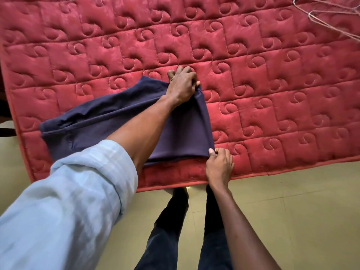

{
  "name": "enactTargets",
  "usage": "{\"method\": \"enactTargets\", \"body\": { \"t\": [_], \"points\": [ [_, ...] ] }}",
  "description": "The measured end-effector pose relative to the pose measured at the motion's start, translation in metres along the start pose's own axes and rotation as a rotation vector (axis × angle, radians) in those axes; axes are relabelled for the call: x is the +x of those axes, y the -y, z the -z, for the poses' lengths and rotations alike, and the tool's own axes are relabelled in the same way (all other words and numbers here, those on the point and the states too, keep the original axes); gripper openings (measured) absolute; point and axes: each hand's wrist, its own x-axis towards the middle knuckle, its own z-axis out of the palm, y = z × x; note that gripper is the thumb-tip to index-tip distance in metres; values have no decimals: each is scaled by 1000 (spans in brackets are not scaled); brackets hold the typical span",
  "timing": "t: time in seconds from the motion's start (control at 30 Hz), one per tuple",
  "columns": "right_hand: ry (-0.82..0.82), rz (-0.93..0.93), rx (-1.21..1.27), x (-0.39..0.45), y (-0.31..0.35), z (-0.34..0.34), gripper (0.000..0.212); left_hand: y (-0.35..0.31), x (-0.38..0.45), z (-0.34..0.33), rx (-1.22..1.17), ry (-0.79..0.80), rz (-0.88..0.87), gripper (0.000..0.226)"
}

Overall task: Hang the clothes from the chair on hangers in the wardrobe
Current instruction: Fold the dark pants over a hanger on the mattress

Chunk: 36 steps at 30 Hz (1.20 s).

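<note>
Step in hand, I'd say: squaring up the dark navy cotton garment [175, 133] on the red quilted mattress [272, 75] before it goes on a hanger. To do it well — keep both corners taut, pull evenly, no twist. Left hand [183, 84] curls over and grips the far corner; right hand [219, 164] pinches the near corner w/ thumb & fingers. Garment is folded, smooth between the hands, creased and bunched out beyond the left forearm. Thin wire hangers [331, 16] lie well off past the right hand.
</note>
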Motion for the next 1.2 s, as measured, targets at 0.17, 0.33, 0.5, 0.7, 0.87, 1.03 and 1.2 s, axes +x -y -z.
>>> {"method": "enactTargets", "body": {
  "t": [0.17,0.33,0.5,0.7,0.87,1.03,1.2],
  "points": [
    [146,-73,-110,13,11,12,27,-10,-14,-3,34,-92,45,27],
    [156,-77,29,11,6,14,15,-18,4,17,-145,84,154,35],
    [166,-95,67,16,8,15,12,-15,6,27,-176,272,145,24],
    [142,-47,-28,8,5,10,15,-22,26,38,-222,43,263,23],
    [145,-40,8,8,1,11,17,-25,31,45,-55,381,144,39],
    [173,-53,11,11,2,13,17,-26,21,32,-52,481,58,32],
    [170,-58,16,12,2,13,17,-28,24,29,59,415,76,26]
  ]
}}
